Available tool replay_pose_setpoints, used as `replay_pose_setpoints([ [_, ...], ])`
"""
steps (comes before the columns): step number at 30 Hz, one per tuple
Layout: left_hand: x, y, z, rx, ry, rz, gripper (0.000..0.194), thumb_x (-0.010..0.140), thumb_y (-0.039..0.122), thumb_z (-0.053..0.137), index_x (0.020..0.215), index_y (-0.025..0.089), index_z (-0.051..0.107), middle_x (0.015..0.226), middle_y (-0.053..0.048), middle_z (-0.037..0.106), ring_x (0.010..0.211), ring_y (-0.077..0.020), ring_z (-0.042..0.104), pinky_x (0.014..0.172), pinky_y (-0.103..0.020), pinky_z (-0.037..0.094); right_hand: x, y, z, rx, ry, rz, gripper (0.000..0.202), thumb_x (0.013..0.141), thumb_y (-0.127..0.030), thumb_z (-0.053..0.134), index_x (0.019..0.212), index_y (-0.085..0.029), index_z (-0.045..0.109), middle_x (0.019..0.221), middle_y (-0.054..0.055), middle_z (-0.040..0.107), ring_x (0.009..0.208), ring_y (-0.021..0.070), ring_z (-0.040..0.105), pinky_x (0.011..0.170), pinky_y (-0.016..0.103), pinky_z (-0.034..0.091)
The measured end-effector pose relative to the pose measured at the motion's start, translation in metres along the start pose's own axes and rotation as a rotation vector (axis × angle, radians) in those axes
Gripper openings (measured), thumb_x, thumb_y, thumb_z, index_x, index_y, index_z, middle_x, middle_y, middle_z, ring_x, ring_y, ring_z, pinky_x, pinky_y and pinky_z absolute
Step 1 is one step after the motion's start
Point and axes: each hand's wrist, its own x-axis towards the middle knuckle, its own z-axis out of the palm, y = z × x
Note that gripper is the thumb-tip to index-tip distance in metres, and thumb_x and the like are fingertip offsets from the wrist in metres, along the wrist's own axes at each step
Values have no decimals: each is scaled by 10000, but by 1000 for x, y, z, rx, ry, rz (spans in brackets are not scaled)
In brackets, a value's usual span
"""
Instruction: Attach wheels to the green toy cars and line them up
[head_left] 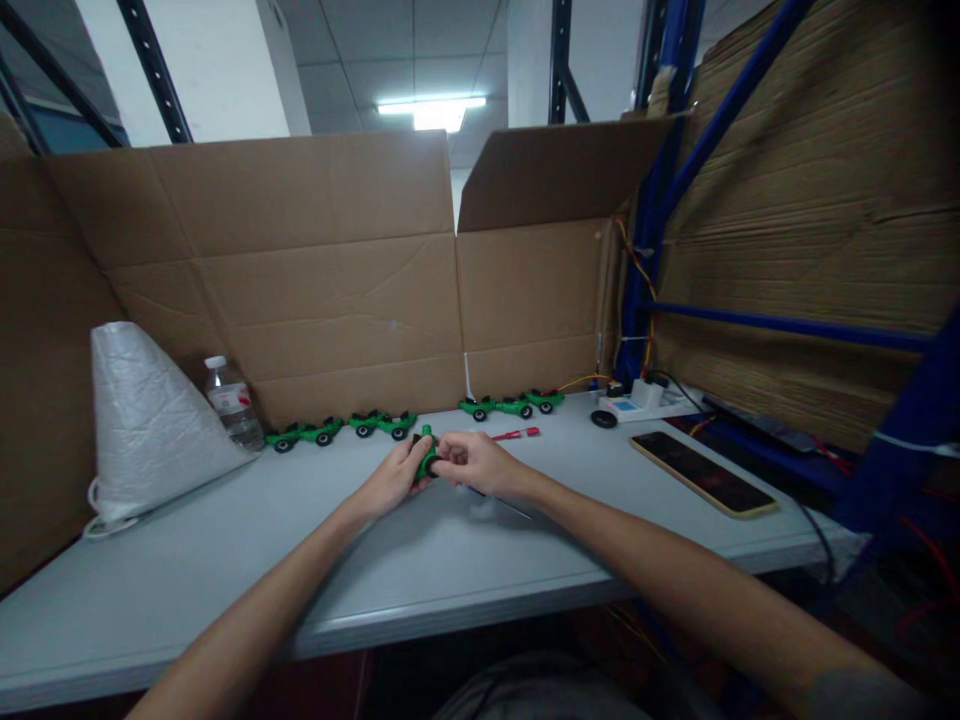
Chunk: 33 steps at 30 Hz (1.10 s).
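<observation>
Near the middle of the table, my left hand is closed around a small green toy car with black wheels. My right hand touches the car's right side with bent fingers pressed together. What those fingers pinch, if anything, is too small to tell. A thin dark rod shows just below my right hand, pointing right. Behind my hands lies a red screwdriver. Along the cardboard wall stand several more green toy cars, some at the left, some at the centre and some to the right.
A white bag and a water bottle stand at the left. At the right are a phone, a black ring and a white power strip with cables. Cardboard walls the table.
</observation>
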Motion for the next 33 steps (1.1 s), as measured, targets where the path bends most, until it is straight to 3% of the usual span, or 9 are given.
replay_pose_setpoints([
  [5,-1,3,1,58,-36,12,589,1005,719,356,813,188,523,598,44,477,531,-120,422,505,-247,340,1,-2,0,-42,-14,40,252,888,-374,680,778,-201,533,613,-51,559,550,105,494,533,219,344],
  [10,1,2,1,128,87,54,556,1008,702,383,850,189,528,651,35,507,598,-130,469,559,-248,388,2,-1,0,-60,31,19,236,889,-367,668,793,-205,527,627,-54,548,576,109,496,554,225,345],
  [14,6,-3,-1,75,-11,8,598,994,740,350,852,187,530,596,45,485,509,-116,419,478,-241,316,1,0,-3,-39,-22,40,243,903,-390,647,797,-200,538,626,-42,584,550,107,497,537,226,343],
  [17,8,-6,-2,73,-32,-26,608,973,756,388,872,179,549,579,45,498,467,-108,398,445,-241,272,2,3,-1,-93,-18,62,190,875,-321,641,773,-201,536,607,-42,593,537,110,498,525,227,321],
  [22,8,-5,2,120,66,49,560,964,717,480,903,167,573,637,32,540,553,-116,460,509,-236,332,3,5,0,-324,84,20,133,801,-197,628,717,-200,525,590,-63,536,565,104,466,545,230,278],
  [24,10,-5,2,115,89,72,554,960,713,495,898,168,571,646,32,539,570,-116,461,526,-235,345,3,5,-3,-367,104,-3,113,826,-205,623,743,-198,547,597,-62,540,561,106,466,550,233,280],
  [28,15,-9,-7,86,52,45,572,963,722,473,997,164,590,633,38,538,524,-118,448,492,-239,317,4,6,-12,-314,26,-33,130,941,-272,584,839,-193,600,646,-34,620,576,125,530,571,235,331],
  [30,18,-12,-16,65,135,48,581,956,725,478,1077,167,584,648,39,538,531,-126,471,497,-237,328,5,6,-19,-374,52,-56,179,994,-320,557,886,-194,624,684,-19,643,610,136,556,599,241,348],
  [33,19,-19,-32,109,343,54,535,937,716,523,1048,192,534,679,41,547,588,-140,521,561,-246,383,7,7,-34,-620,197,-37,190,1044,-289,485,987,-205,646,783,9,693,717,157,611,683,256,358],
])
